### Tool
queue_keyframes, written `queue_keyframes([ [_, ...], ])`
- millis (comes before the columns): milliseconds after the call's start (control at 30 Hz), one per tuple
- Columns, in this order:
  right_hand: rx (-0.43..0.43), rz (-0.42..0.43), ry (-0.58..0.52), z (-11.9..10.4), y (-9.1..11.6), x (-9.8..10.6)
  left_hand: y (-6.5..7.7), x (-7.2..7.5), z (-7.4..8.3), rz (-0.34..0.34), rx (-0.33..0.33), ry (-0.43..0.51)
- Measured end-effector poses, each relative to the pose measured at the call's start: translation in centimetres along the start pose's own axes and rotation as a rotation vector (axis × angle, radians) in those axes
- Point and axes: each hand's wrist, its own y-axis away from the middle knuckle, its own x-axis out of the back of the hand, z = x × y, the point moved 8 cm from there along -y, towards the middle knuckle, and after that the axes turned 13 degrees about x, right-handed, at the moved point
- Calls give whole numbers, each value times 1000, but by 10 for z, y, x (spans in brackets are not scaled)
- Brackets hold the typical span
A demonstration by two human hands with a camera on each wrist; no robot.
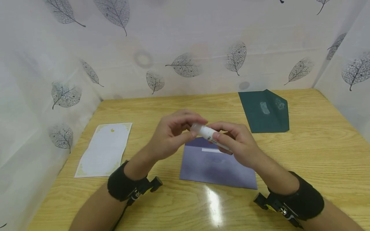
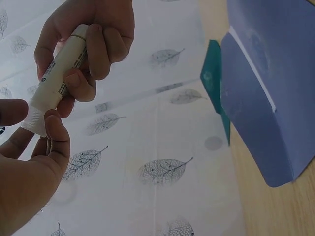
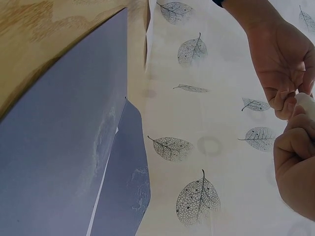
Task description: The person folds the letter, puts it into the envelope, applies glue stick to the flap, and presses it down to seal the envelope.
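Note:
My right hand grips the body of a white glue stick with small dark print. At its other end my left hand pinches the ridged, translucent cap between thumb and fingers. The cap is on the tube. Both hands are raised over a purple envelope lying on the table with its flap folded open. A white strip shows along its fold, and pale smears mark the flap and body in the right wrist view. Only the tube's end shows there, between the hands.
A dark green envelope with whitish patches lies at the back right of the wooden table. At the left lies a white sheet with a gold border. A leaf-patterned cloth hangs behind and at the sides.

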Motion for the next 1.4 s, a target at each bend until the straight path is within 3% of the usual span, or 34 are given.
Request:
queue_keyframes([
  [267, 18, -11, -58, -2, 1, -2, 2, -6, 3, 18, -31, -178],
  [400, 18, -15, -76, -1, 1, -1, 3, -7, 3, 21, -47, -224],
  [567, 6, -4, -75, -2, 1, 0, 3, -8, 3, 1, -58, -219],
  [733, 22, -1, 29, -4, 2, 2, 2, -5, -2, -22, 32, -94],
  [800, 64, -10, 69, -7, 2, 1, 1, -6, -6, -68, 78, -22],
  [933, 194, -20, 88, -15, 3, -2, 0, -17, -14, -250, 166, 73],
  [1033, 286, -1, 116, -22, 3, -4, 2, -27, -18, -371, 189, 93],
  [1167, 352, 49, 254, -32, 4, -4, 4, -40, -21, -470, 208, 150],
  [1267, 367, 70, 327, -38, 4, -3, 6, -46, -24, -497, 251, 180],
  [1400, 361, 64, 321, -38, 3, -3, 6, -46, -25, -486, 274, 166],
])
